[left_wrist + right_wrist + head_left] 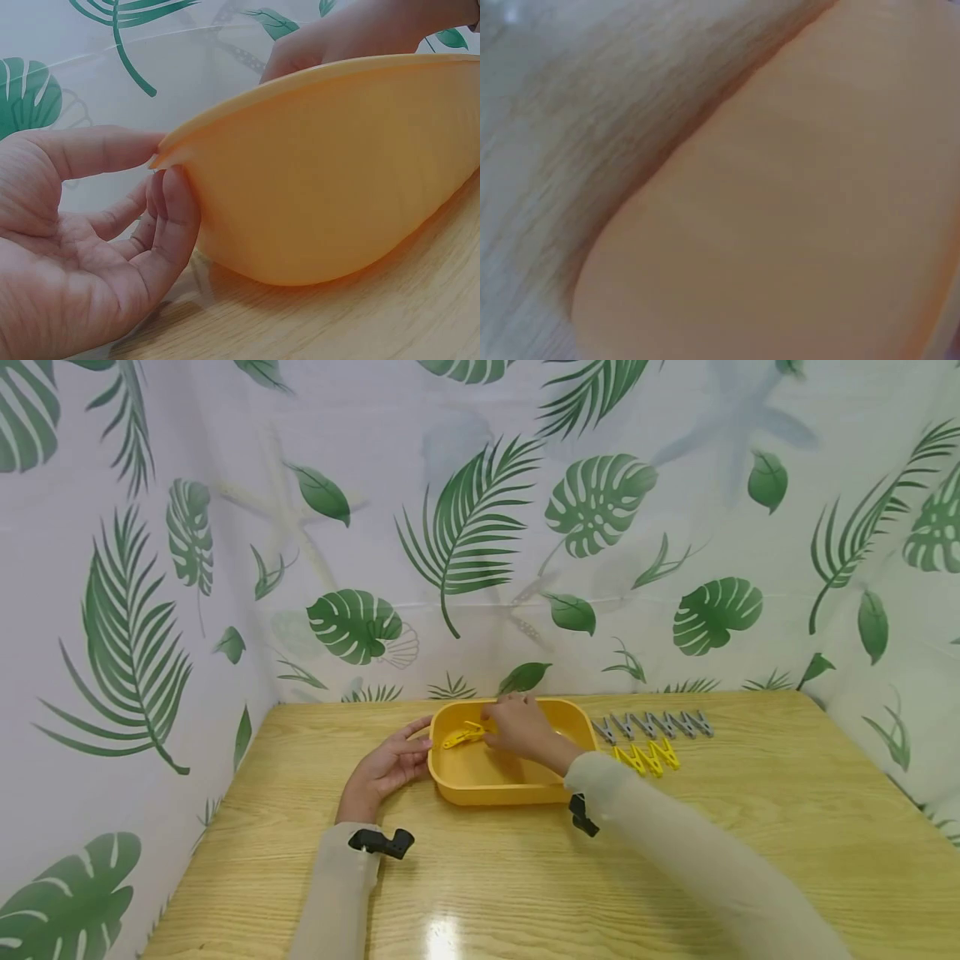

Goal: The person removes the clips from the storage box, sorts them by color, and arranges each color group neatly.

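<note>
Head view: wooden table [525, 877], leaf-print curtain [465, 527]

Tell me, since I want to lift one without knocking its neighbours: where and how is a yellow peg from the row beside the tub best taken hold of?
Probably pinch one of the yellow pegs by its two splayed handle ends, coming from above and the near side. They lie flat on the table, packed side by side, so only the ends look free; the grey pegs crowd the far side.
</note>
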`<state>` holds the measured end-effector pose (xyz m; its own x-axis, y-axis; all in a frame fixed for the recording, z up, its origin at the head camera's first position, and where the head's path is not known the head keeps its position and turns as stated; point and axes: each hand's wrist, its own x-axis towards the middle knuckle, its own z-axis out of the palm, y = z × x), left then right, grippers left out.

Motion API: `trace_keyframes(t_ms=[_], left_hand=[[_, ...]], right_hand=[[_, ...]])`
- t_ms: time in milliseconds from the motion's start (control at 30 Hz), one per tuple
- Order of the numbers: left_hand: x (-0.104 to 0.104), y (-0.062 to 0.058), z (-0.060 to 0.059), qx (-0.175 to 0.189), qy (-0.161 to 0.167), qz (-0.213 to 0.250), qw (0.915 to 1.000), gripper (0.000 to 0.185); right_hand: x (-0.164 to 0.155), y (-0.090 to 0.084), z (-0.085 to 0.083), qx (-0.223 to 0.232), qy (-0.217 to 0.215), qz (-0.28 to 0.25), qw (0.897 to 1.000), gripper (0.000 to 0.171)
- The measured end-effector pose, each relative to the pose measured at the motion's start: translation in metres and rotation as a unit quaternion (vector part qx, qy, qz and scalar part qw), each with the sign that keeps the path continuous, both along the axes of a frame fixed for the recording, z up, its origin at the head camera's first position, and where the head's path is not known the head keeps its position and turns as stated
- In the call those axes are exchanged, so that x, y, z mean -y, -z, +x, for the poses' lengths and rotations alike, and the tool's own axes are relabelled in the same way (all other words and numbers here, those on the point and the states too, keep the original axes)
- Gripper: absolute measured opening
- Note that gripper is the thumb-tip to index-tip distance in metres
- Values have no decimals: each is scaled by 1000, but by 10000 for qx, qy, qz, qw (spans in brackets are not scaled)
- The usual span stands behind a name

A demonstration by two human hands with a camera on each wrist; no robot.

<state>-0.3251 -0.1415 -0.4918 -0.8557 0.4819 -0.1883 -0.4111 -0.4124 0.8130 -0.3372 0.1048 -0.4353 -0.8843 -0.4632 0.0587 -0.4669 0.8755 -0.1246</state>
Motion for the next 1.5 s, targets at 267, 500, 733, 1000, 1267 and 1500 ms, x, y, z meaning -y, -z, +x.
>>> trace_keyframes(t_ms=[267, 500, 733, 1000, 1267, 1500], left_hand=[[-2, 1, -1, 21, 28, 60, 10000, 61], [-4, 3, -2, 37, 36, 121, 9999, 60], [-2, 2, -3, -22, 56, 98, 9999, 62], [-2, 1, -1, -119, 120, 19, 9999, 63], [-1, -1, 0, -46, 43, -34, 10000, 63], [-1, -4, 1, -5, -79, -137, 9999, 62]], right_hand=[[10, 9, 1, 70, 171, 444, 9988, 29], [13, 16, 2, -24, 235, 575, 9981, 14], [13, 16, 1, 13, 340, 628, 9974, 13], [11, 11, 8, 201, 418, 466, 9978, 13], [2, 2, 17, 208, 316, 161, 9992, 15], [-14, -9, 25, 129, 224, -371, 9990, 19]])
